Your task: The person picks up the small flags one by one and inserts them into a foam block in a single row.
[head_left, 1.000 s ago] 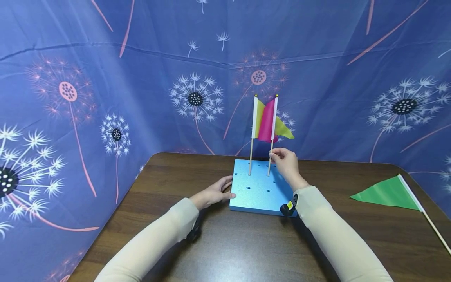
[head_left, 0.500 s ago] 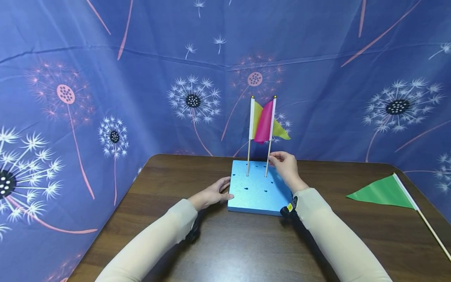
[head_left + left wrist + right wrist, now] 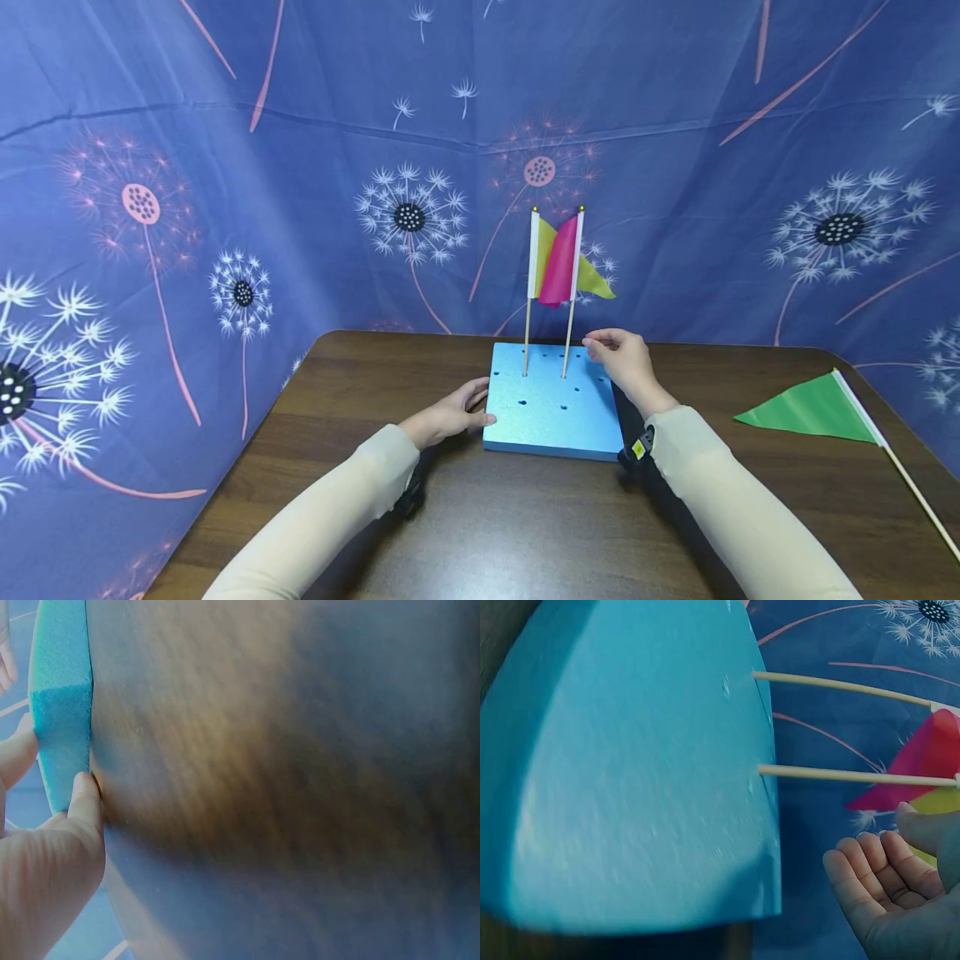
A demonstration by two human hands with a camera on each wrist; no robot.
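A blue foam board [image 3: 551, 429] with small holes lies on the table. Two flags stand upright in it: a yellow-green flag [image 3: 596, 282] on the left stick and a magenta flag [image 3: 558, 267] on the right stick, partly overlapping the other. My left hand [image 3: 450, 414] holds the board's left edge; the left wrist view has thumb and a finger [image 3: 86, 799] against its side. Just right of the magenta flag's stick [image 3: 568, 342] is my right hand [image 3: 626, 362], apart from the stick. In the right wrist view its fingers [image 3: 847, 877] are loosely curled around nothing.
A green flag [image 3: 821, 407] on a white stick lies on the right side of the brown wooden table [image 3: 375, 367]. Behind the table hangs a blue curtain [image 3: 315, 167] with a dandelion pattern.
My right hand has let go of the magenta flag's stick and moved a little to the right. The left hand stays at the board. The head view has shifted slightly.
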